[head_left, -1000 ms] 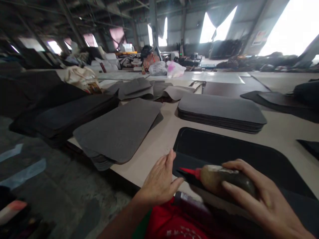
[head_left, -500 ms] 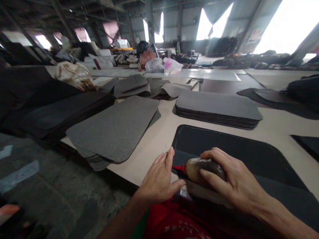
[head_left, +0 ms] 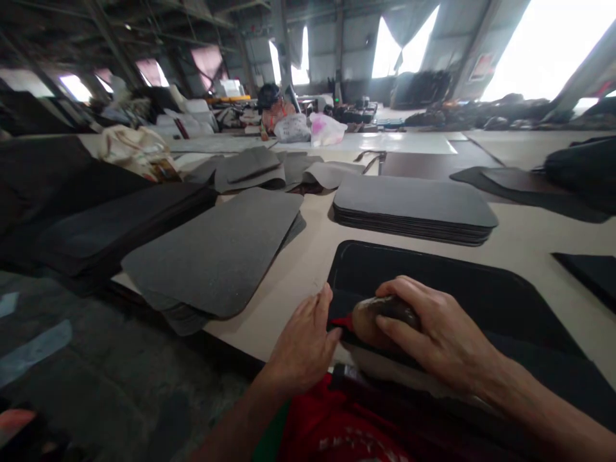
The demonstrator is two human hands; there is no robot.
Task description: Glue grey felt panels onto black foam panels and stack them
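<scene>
Nearby, grey stacked sheets (head_left: 414,202) lie beyond the bottle (head_left: 380,321)

On the desk (head_left: 308,247), the panel (head_left: 363,266) lies close to the person working there, with the right stack (head_left: 414,199) just behind it. The left stack (head_left: 216,250) sits to the left of both, and a pile (head_left: 110,221) lies further left. Loose pieces (head_left: 250,163) lie behind the left stack, right of the cloth bag (head_left: 135,151). Farther back are two plastic bags (head_left: 327,130).
</scene>
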